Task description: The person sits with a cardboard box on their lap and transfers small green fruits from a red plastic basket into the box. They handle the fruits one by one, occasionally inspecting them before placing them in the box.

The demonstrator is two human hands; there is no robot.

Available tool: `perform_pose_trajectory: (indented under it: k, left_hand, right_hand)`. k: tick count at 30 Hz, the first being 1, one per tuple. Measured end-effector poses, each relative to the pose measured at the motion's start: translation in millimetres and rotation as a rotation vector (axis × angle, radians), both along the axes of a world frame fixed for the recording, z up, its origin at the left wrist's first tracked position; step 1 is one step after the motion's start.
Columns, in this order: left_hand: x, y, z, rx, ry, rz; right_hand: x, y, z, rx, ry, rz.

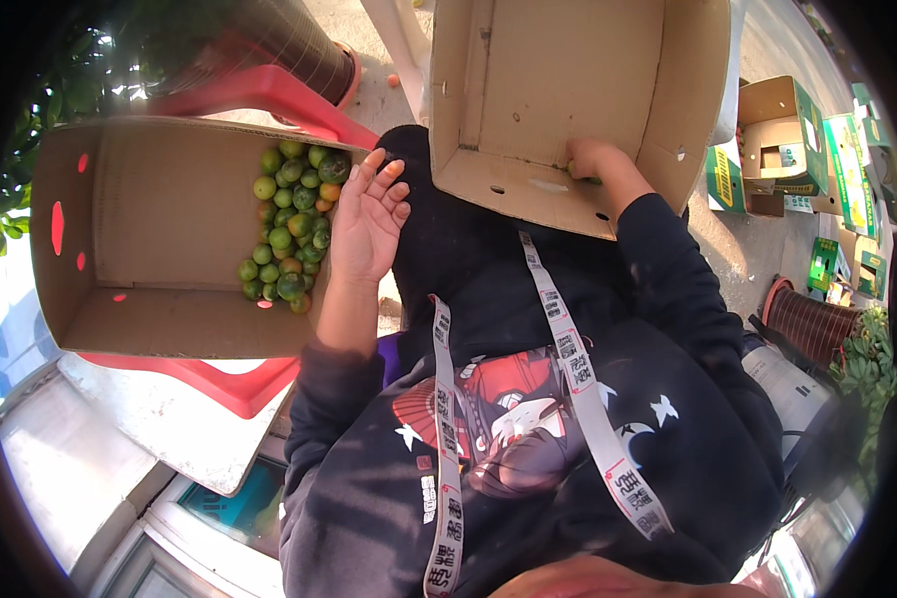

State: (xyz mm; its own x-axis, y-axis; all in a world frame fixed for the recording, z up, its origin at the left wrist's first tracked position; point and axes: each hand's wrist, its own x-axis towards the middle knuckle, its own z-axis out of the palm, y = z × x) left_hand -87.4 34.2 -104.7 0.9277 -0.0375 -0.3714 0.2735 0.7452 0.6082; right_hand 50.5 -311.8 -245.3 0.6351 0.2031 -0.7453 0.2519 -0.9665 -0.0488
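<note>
Two cardboard boxes are before me. The left cardboard box (172, 202) holds many small round fruits (291, 224), green with some orange-tinged, that look like unripe tomatoes. They are bunched along its right side. My left hand (370, 217) is raised over that box's right edge, palm up, fingers apart and loosely curled, with nothing in it. The right cardboard box (568, 82) tilts towards me above my lap. Inside it, my right hand (594, 161) is at the lower corner, fingers curled around a green fruit (572, 169). More green shows under the palm, mostly hidden.
A red plastic stool (254, 385) is under the left box. Large brown pots (291, 52) and leafy plants (15, 164) stand at the left. Green printed cartons (807, 142) and another pot (807, 318) are at the right. A small orange-red fruit (393, 80) lies on the floor.
</note>
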Motion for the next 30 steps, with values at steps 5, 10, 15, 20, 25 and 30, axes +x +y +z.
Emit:
perform_pose_trajectory:
  k: [5, 10, 15, 20, 25, 30]
  left_hand:
    - [4, 3, -7, 0.082, 0.004, -0.046]
    - [2, -3, -6, 0.170, 0.079, -0.138]
    - [-4, -22, 12, 0.122, 0.082, -0.365]
    - [-1, 8, 10, -0.274, -0.104, -0.222]
    - [9, 51, 4, -0.235, 0.068, 0.403]
    - [-5, 1, 2, 0.064, 0.130, -0.095]
  right_hand:
    - [-2, -5, -1, 0.013, -0.031, -0.051]
    - [-3, 28, 92, 0.519, -0.124, -0.321]
    - [-42, 93, 175, 1.239, 0.116, -0.176]
    - [-14, 63, 122, 0.768, -0.138, -0.200]
    - [-11, -26, -2, -0.040, -0.167, -0.129]
    - [-10, -18, -18, -0.049, -0.116, -0.010]
